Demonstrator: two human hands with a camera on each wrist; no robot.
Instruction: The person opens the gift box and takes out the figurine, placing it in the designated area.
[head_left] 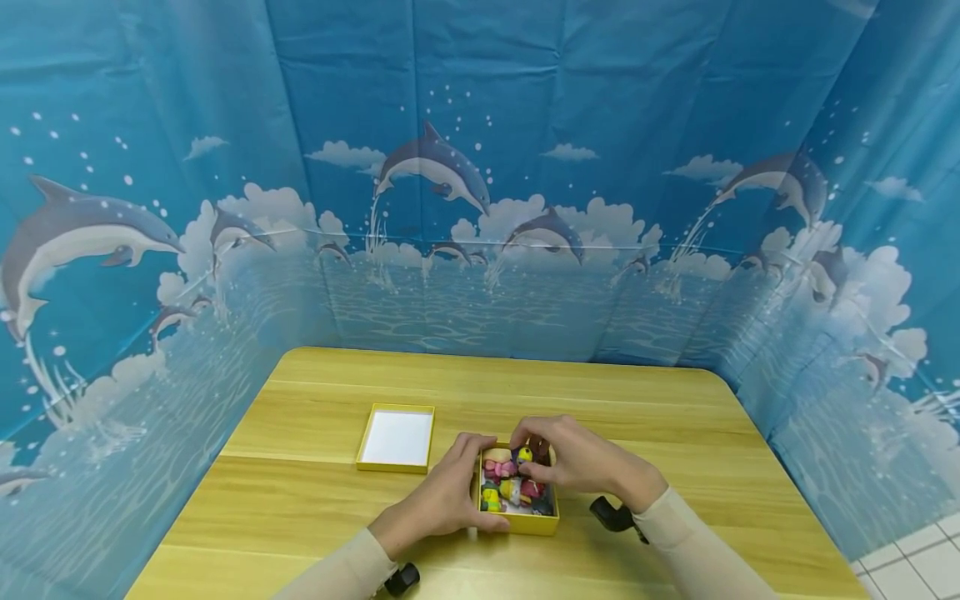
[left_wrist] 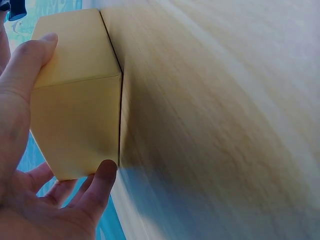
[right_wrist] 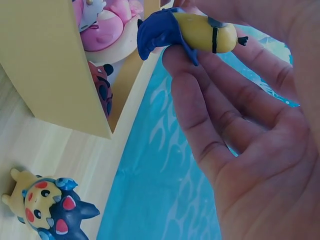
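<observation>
A yellow box filled with several small toy figurines stands on the wooden table. My left hand grips its left side, thumb on the near wall and fingers at the far end. Over the box's far right part, my right hand holds a yellow minion figurine wearing a blue cape-like piece, between thumb and fingers. Inside the box, the right wrist view shows a pink figurine and a reddish-brown one. The right hand hides part of the contents in the head view.
To the left, a shallow yellow lid lies with its white inside facing up. A yellow figurine with a dark blue hood is on the table beside the box. A blue dolphin curtain hangs behind the wooden table.
</observation>
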